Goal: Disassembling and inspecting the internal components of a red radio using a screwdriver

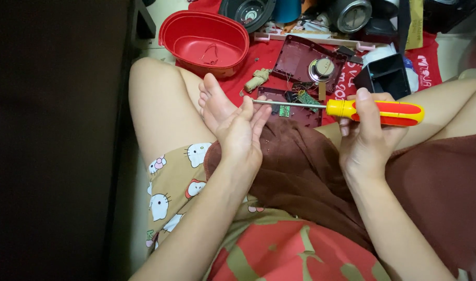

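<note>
Near the bottom centre of the frame, the person's left hand (241,136) is held open, its fingers (260,115) touching the metal tip of a screwdriver (352,110). At centre right, the right hand (367,136) grips its yellow and red handle, the shaft lying level between the hands. Farther off, at upper left, a red oval tub (204,44) holds a bit of thin wire (211,53).

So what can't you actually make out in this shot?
All in the head view:
- Screwdriver tip: hidden behind the left hand, so whether anything sits on it is unclear.
- Right hand palm: turned away, grip only partly seen.
- Small parts on the circuit board: too small to tell.
- Things along the top edge, past the red bowl: cut off by the frame.
- Left side: too dark to read.
</note>
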